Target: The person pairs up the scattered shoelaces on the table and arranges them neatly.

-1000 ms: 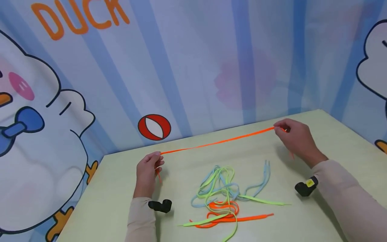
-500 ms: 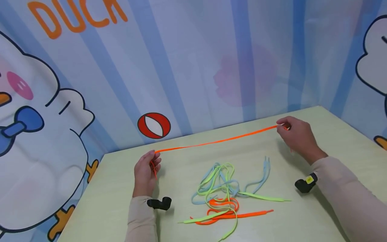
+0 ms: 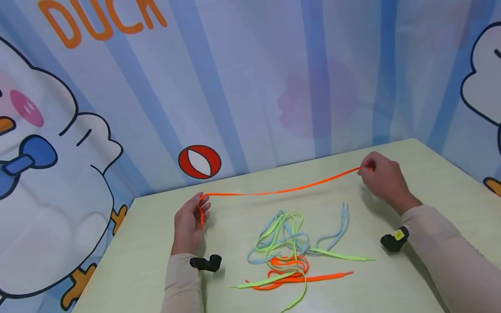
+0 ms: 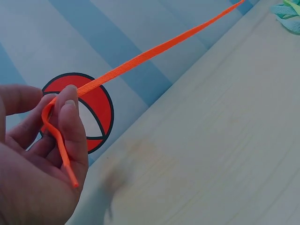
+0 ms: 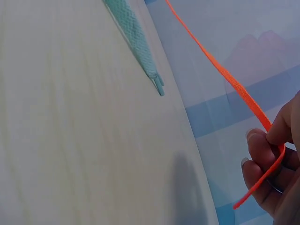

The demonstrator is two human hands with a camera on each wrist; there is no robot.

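An orange shoelace (image 3: 289, 190) spans the air above the table between both hands, dipping slightly in the middle. My left hand (image 3: 189, 226) holds it near one end. In the left wrist view that end of the orange shoelace (image 4: 61, 140) curves down across the palm to its tip. The right hand (image 3: 383, 178) pinches the lace near its other end, between thumb and fingers. A short tail of the orange shoelace (image 5: 260, 183) hangs past those fingers in the right wrist view.
Below the raised lace lies a loose tangle of green (image 3: 340, 256), light blue (image 3: 332, 239) and orange (image 3: 325, 277) shoelaces on the pale table (image 3: 137, 261). A printed cartoon backdrop (image 3: 254, 87) stands along the table's far edge.
The orange shoelace has gone from taut to slightly sagging. My left hand's fingers have shifted a little around its end; the right hand has moved slightly right. The tangled laces lie unchanged.
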